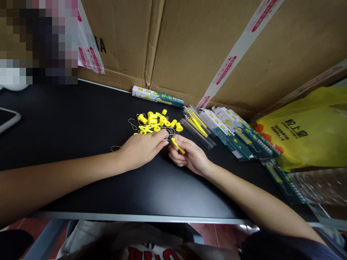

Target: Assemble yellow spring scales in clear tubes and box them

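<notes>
My left hand (143, 147) is closed in a pinch, thumb against fingers, on a small metal ring (168, 138). Close beside it, my right hand (191, 153) grips a thin yellow plastic piece (178, 145) that slants down across its fingers. The ring lies between the two hands; whether it is joined to the yellow piece I cannot tell. Just beyond my fingers is a loose pile of yellow plastic caps and strips (153, 121), with metal hooks (132, 124) among them. Part of the pile is hidden behind my left hand.
Clear tubes with yellow rods (197, 124) lie right of the pile. Printed boxes (235, 133) overlap farther right, near a yellow bag (306, 130). Another narrow box (157, 96) rests against the large cardboard carton (195, 47). A phone (8, 119) is at the left of the black table (67, 122).
</notes>
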The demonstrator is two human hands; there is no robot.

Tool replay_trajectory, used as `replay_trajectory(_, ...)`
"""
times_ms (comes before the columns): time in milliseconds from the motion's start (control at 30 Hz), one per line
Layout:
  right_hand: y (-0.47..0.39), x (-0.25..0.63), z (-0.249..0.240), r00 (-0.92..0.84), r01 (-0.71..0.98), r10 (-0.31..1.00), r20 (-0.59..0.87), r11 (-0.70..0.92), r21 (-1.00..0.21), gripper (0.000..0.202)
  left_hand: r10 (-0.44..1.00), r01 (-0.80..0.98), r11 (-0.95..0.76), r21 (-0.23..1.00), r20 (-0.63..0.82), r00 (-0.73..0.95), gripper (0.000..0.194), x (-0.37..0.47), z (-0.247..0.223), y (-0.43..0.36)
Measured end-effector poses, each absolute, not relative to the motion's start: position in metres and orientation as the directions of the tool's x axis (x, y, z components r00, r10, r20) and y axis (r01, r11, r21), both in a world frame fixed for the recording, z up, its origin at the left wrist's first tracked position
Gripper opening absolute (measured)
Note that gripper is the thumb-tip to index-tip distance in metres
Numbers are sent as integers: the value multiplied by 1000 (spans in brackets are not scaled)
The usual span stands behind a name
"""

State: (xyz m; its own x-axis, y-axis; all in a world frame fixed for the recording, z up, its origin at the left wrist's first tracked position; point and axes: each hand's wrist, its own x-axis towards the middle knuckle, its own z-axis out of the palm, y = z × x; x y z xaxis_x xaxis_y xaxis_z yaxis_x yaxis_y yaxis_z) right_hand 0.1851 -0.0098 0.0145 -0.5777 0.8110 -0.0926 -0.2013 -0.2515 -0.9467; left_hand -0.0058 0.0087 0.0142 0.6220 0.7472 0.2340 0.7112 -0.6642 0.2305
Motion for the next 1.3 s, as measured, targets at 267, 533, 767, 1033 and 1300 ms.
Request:
replay_trajectory(267,-9,186,16,-615,-164,781,-107,-260,-952,24,714,659,-700,277,309,629,24,-6,13,10)
replay_trajectory(533,-11,185,15,-611,-128,786,-99,-221,-967,24,693,629,-718,298,381,612,24,-6,11,8)
replay_trajectory(767,-11,186,12,-622,-126,778,-86,-208,-970,21,674,624,-732,273,429,602,26,-7,11,8)
replay_trajectory(1033,-10,186,19,-668,-135,718,-193,-373,-918,26,690,687,-708,161,367,624,24,-5,7,6)
replay_trajectory(1300,-10,187,21,-712,-178,662,-234,-492,-852,27,743,710,-665,233,295,600,22,-4,15,5)
